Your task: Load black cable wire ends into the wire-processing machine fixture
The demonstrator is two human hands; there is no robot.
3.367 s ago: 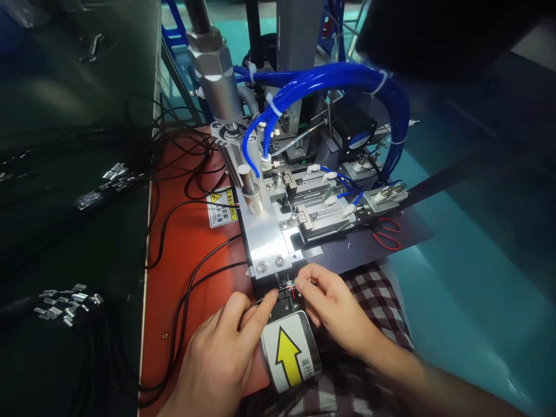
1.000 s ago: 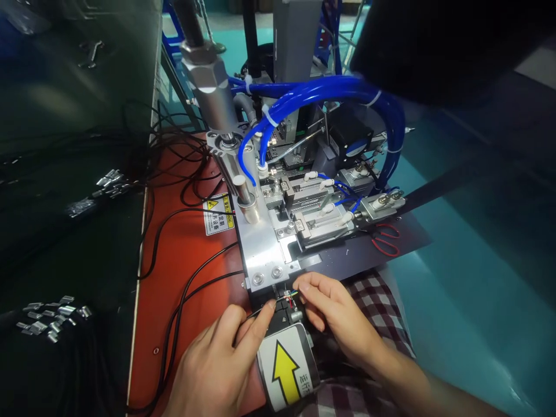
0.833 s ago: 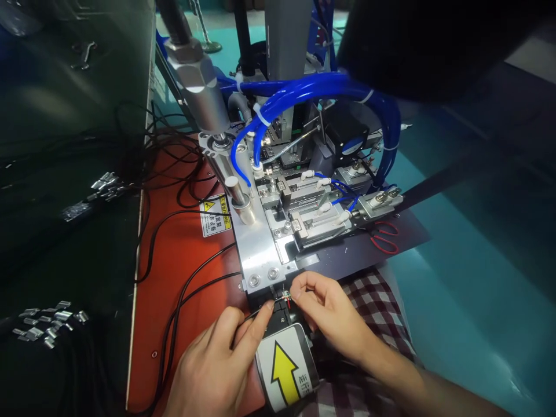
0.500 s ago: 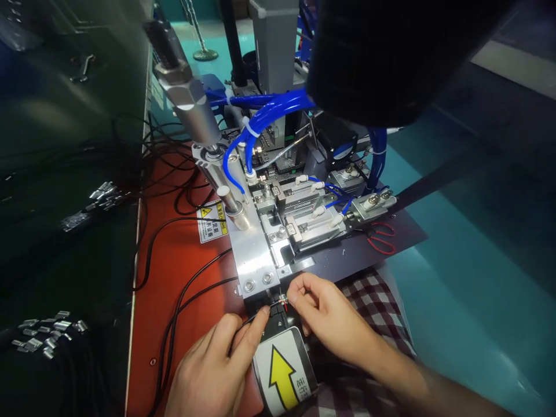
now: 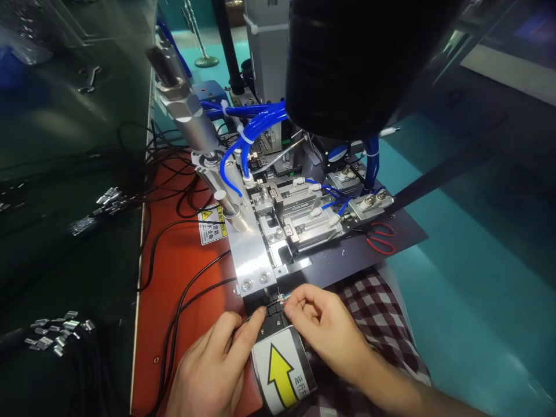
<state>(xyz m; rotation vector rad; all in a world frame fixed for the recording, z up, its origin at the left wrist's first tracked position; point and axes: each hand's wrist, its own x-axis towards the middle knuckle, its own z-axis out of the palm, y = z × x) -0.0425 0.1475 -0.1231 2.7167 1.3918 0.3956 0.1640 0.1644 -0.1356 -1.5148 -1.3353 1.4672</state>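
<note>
The coloured wire ends of the thin black cable sit right at the top of the small black holder, at the front edge of the machine's metal plate. We think the wires have reached the holder but are not yet settled in it, because we are pinching them with both hands. Letting go is left to do.

Our left hand has its fingers closed tight on the cable, just behind the bare ends. Our right hand has its fingers pinched small on the wire ends themselves.

Just below the holder is a label with a yellow arrow. More black cables run over the red bench on the left. Blue air hoses loop over the machine. Red scissors lie at the right, well apart from our hands. Small shiny metal shells sit in a heap far left.
</note>
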